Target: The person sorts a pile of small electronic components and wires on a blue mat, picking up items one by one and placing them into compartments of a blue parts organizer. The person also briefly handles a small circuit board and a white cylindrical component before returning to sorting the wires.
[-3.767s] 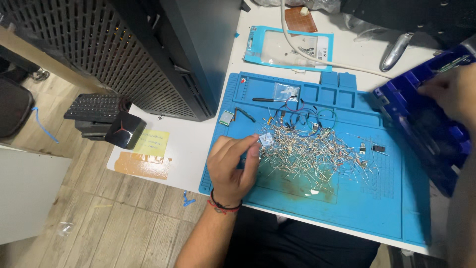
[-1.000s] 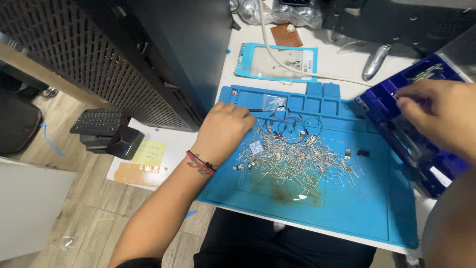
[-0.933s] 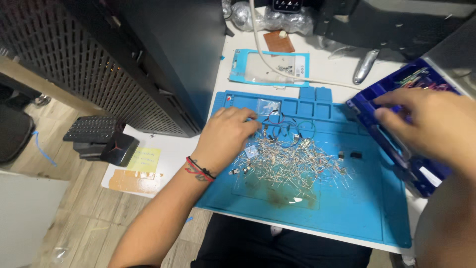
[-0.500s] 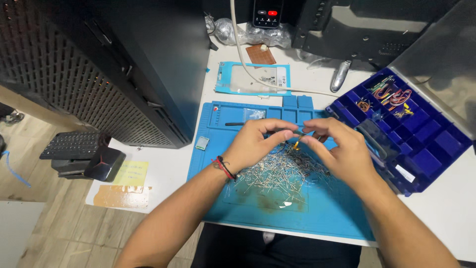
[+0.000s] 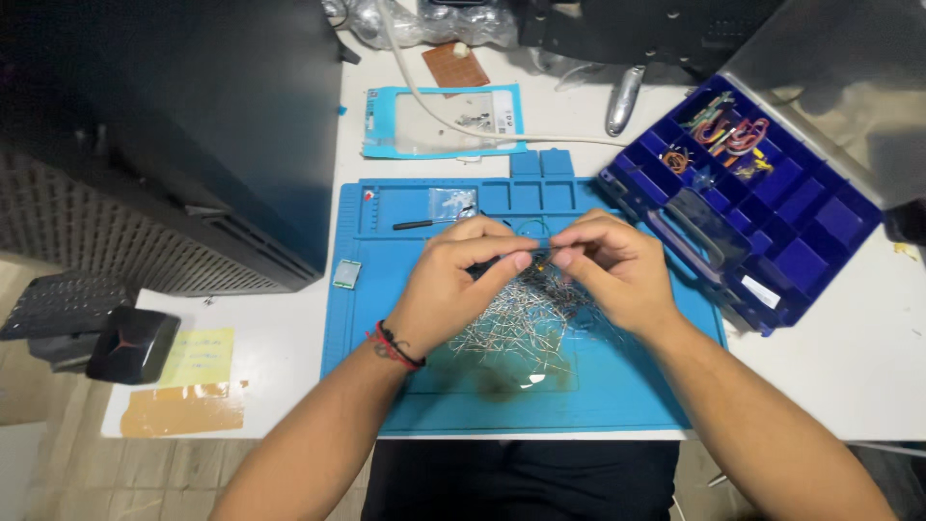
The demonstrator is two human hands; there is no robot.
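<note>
My left hand (image 5: 458, 285) and my right hand (image 5: 612, 270) meet fingertip to fingertip over a blue silicone work mat (image 5: 386, 280). Together they pinch a small wire-leaded component (image 5: 540, 256), too small to make out in detail. Under the hands lies a heap of several small components with thin metal leads (image 5: 521, 323). A red and black band sits on my left wrist.
A blue compartment organiser box (image 5: 772, 222) with coloured wires in its far cells stands at the right. A small black tool (image 5: 424, 224) and a little clear bag lie on the mat's top trays. A black computer case (image 5: 183, 145) fills the left. A white cable runs behind.
My right hand left the organiser box and came over to the mat. Both hands now pinch one small component together above the heap.
</note>
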